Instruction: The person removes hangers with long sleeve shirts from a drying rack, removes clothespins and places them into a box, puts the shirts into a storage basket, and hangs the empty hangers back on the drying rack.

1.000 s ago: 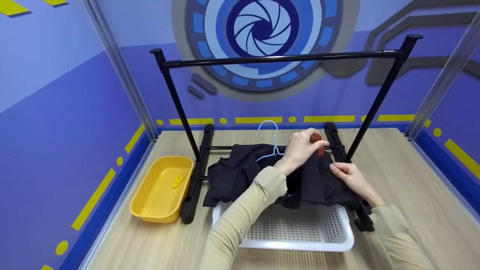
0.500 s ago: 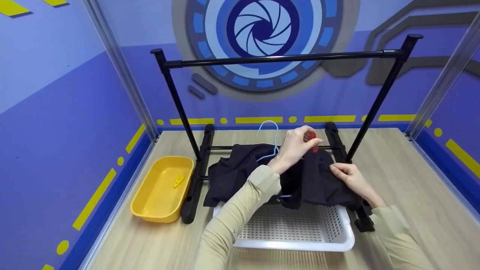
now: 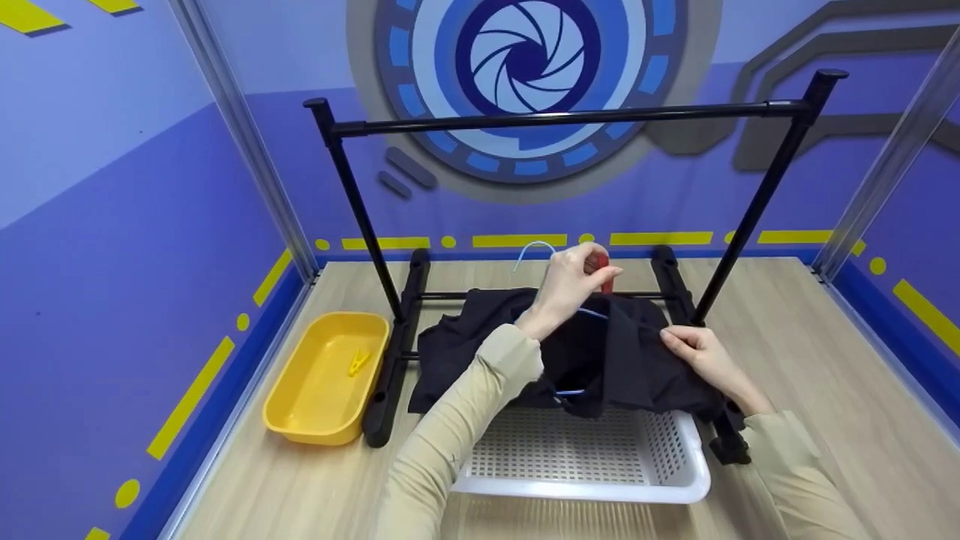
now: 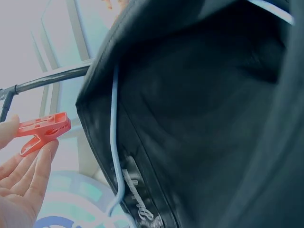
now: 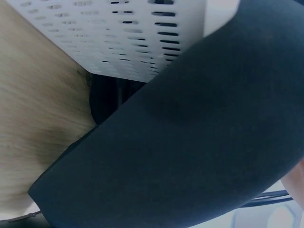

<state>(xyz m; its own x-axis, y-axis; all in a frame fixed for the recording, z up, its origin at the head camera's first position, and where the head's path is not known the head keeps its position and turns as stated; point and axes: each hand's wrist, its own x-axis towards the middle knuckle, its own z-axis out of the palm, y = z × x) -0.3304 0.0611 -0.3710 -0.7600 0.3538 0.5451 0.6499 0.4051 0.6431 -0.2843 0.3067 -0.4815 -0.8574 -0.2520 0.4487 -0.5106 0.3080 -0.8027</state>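
Observation:
My left hand (image 3: 568,281) pinches a red clothespin (image 4: 45,128) between thumb and fingers, above the back edge of a black shirt (image 3: 637,352). The left wrist view shows the clothespin apart from the cloth. A light blue hanger (image 4: 114,137) runs inside the shirt's neck opening, near a label (image 4: 137,194). Its hook (image 3: 531,246) stands up behind my left hand. My right hand (image 3: 705,356) pinches the shirt's right side between thumb and fingers. In the right wrist view, dark cloth (image 5: 180,137) fills much of the picture, and a little of the hand shows at the right edge.
A black clothes rack (image 3: 570,118) stands around the shirt. The shirt lies over the back of a white perforated basket (image 3: 577,491). At left, a yellow tray (image 3: 300,405) holds a yellow clothespin (image 3: 358,363). Blue-purple walls (image 3: 187,247) enclose the table.
My left hand has moved left with the red clothespin, from the shirt's right shoulder toward the hanger hook. More of the neck opening and hanger shows. My right hand stays put.

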